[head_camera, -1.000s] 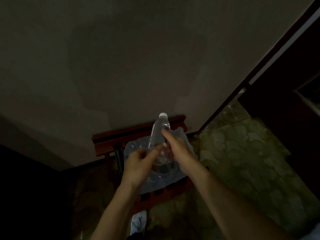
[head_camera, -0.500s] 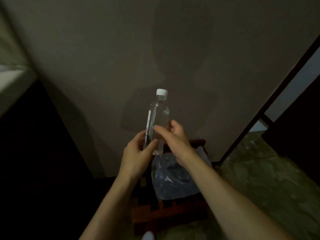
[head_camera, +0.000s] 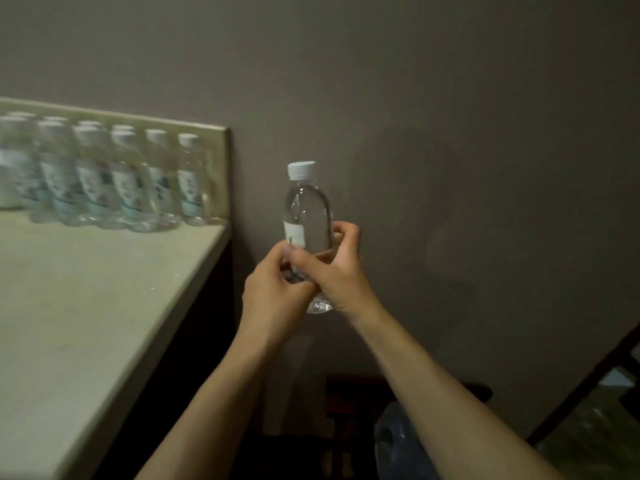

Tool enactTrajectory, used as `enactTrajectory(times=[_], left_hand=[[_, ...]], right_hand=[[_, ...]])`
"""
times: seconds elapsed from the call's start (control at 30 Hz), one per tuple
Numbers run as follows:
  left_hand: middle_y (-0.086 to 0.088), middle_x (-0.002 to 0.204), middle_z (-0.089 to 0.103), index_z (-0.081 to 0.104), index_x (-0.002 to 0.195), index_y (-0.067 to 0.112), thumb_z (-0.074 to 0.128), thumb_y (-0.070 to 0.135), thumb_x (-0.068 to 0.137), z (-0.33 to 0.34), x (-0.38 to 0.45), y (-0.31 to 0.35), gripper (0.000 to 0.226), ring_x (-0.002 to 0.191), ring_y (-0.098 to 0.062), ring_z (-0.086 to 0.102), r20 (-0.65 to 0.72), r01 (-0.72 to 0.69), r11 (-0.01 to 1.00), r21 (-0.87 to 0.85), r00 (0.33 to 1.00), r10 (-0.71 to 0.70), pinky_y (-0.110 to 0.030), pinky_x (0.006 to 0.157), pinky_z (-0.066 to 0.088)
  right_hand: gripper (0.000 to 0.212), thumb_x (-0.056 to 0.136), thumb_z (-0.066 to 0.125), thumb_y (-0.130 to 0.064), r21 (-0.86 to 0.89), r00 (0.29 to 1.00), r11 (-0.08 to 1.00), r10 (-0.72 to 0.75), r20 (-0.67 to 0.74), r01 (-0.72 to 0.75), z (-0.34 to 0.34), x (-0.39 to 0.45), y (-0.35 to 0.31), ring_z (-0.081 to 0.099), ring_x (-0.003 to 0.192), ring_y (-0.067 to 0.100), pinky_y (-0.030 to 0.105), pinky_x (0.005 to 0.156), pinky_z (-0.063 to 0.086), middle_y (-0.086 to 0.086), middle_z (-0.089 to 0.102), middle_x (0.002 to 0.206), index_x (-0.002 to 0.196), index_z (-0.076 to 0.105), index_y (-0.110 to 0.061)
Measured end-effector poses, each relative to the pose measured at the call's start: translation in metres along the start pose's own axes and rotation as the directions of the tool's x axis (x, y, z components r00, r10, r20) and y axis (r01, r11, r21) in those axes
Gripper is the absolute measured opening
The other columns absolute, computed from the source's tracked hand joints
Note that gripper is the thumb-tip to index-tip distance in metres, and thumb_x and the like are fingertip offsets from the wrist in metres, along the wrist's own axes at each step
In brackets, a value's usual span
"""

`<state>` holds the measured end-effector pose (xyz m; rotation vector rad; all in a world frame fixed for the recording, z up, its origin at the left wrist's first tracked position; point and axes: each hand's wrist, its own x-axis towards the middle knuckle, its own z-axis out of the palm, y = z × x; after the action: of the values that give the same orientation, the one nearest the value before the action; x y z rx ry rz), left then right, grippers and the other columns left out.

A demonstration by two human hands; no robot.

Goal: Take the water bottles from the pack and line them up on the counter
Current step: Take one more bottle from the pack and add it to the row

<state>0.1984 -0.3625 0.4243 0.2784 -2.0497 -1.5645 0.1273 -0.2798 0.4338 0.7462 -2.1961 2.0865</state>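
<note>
A clear water bottle [head_camera: 306, 209] with a white cap stands upright in the air, right of the counter's end. My left hand [head_camera: 273, 296] grips its lower body from the left. My right hand [head_camera: 334, 268] wraps round it from the right, fingers curled behind. Several labelled bottles [head_camera: 114, 178] stand in rows at the back of the pale counter [head_camera: 86, 289], against its low back ledge. The plastic wrap of the pack [head_camera: 398, 441] shows at the bottom, mostly hidden by my right forearm.
A plain grey wall [head_camera: 450, 133] rises behind the bottle. The counter's right edge [head_camera: 221, 247] drops to a dark cabinet side. A dark wooden stool [head_camera: 360, 389] under the pack sits below. A dark door frame [head_camera: 595, 379] crosses the lower right.
Both hands lifted the bottle from the pack on the stool and carried it up. The view swung left and up, so the counter with its bottle rows came into sight.
</note>
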Motion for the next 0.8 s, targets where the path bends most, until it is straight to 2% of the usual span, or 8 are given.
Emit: enactTrajectory(times=[0.07, 0.13, 0.27, 0.33, 0.4, 0.5, 0.63, 0.8], left_hand=[[0.017, 0.079, 0.073, 0.067, 0.088, 0.039, 0.065, 0.031, 0.068, -0.038, 0.022, 0.0, 0.022, 0.08, -0.001, 0.069, -0.099, -0.038, 0.994, 0.105, 0.994, 0.049, -0.031, 0.071, 0.056], [0.015, 0.08, 0.069, 0.064, 0.095, 0.038, 0.067, 0.028, 0.074, -0.077, 0.046, -0.006, 0.023, 0.08, -0.007, 0.067, -0.174, -0.057, 0.975, 0.216, 0.98, 0.096, -0.03, 0.067, 0.051], [0.006, 0.092, 0.071, 0.063, 0.111, 0.03, 0.064, 0.024, 0.083, -0.137, 0.086, -0.03, 0.029, 0.084, -0.019, 0.066, -0.258, -0.091, 0.923, 0.375, 0.946, 0.199, -0.031, 0.064, 0.046], [0.004, 0.094, 0.072, 0.063, 0.113, 0.029, 0.062, 0.023, 0.084, -0.157, 0.102, -0.044, 0.03, 0.085, -0.021, 0.067, -0.313, -0.077, 0.906, 0.416, 0.923, 0.223, -0.029, 0.061, 0.042], [0.002, 0.098, 0.072, 0.063, 0.118, 0.028, 0.062, 0.023, 0.085, -0.172, 0.117, -0.057, 0.034, 0.088, -0.023, 0.067, -0.347, -0.051, 0.898, 0.437, 0.911, 0.22, -0.029, 0.061, 0.042], [-0.001, 0.111, 0.071, 0.057, 0.132, 0.028, 0.063, 0.025, 0.087, -0.187, 0.138, -0.072, 0.045, 0.1, -0.026, 0.066, -0.327, -0.006, 0.872, 0.49, 0.926, 0.19, -0.036, 0.074, 0.053], [-0.003, 0.117, 0.067, 0.058, 0.131, 0.024, 0.066, 0.022, 0.088, -0.193, 0.162, -0.088, 0.044, 0.106, -0.025, 0.062, -0.215, -0.041, 0.893, 0.448, 0.965, 0.152, -0.037, 0.086, 0.053], [-0.005, 0.119, 0.067, 0.062, 0.128, 0.019, 0.068, 0.02, 0.088, -0.198, 0.183, -0.105, 0.04, 0.109, -0.023, 0.062, -0.186, 0.001, 0.935, 0.355, 0.98, 0.069, -0.04, 0.093, 0.053]], right_hand=[[0.071, 0.052, 0.082, -0.05, 0.029, 0.999, 1.0, 0.0, 0.034, -0.001, 0.043, 0.017, -0.008, 0.071, 0.096, 0.026, 0.047, 0.089, 0.058, 0.017, 0.064, 0.115, 0.105, 0.039, -0.029], [0.067, 0.056, 0.08, -0.052, -0.037, 0.999, 0.999, -0.026, 0.032, 0.027, 0.087, 0.033, -0.014, 0.067, 0.102, 0.027, 0.049, 0.091, 0.055, 0.014, 0.059, 0.118, 0.106, 0.043, -0.028], [0.082, 0.054, 0.064, -0.074, -0.329, 1.0, 0.944, -0.024, 0.008, 0.025, 0.159, 0.057, -0.02, 0.057, 0.111, 0.018, 0.045, 0.092, 0.053, -0.004, 0.048, 0.114, 0.12, 0.051, -0.028], [0.083, 0.055, 0.065, -0.075, -0.34, 1.0, 0.94, 0.025, -0.002, -0.024, 0.187, 0.067, -0.018, 0.06, 0.109, 0.018, 0.043, 0.091, 0.054, -0.003, 0.058, 0.116, 0.12, 0.055, -0.025], [0.07, 0.06, 0.074, -0.067, -0.302, 0.998, 0.952, 0.05, -0.022, -0.055, 0.209, 0.079, -0.012, 0.065, 0.097, 0.013, 0.032, 0.082, 0.056, -0.006, 0.066, 0.106, 0.111, 0.06, -0.021], [0.048, 0.069, 0.081, -0.05, -0.275, 0.999, 0.961, 0.035, -0.029, -0.041, 0.228, 0.095, 0.001, 0.062, 0.074, -0.006, 0.006, 0.06, 0.047, -0.016, 0.064, 0.083, 0.103, 0.062, -0.022], [0.043, 0.078, 0.079, -0.035, -0.254, 0.998, 0.966, 0.06, 0.028, -0.051, 0.239, 0.117, 0.022, 0.069, 0.088, 0.006, 0.02, 0.074, 0.055, -0.007, 0.072, 0.097, 0.116, 0.064, -0.021], [0.037, 0.087, 0.072, -0.025, -0.234, 0.988, 0.972, 0.044, 0.146, -0.008, 0.242, 0.138, 0.031, 0.065, 0.078, -0.014, 0.002, 0.059, 0.047, -0.016, 0.067, 0.094, 0.121, 0.061, -0.019]])
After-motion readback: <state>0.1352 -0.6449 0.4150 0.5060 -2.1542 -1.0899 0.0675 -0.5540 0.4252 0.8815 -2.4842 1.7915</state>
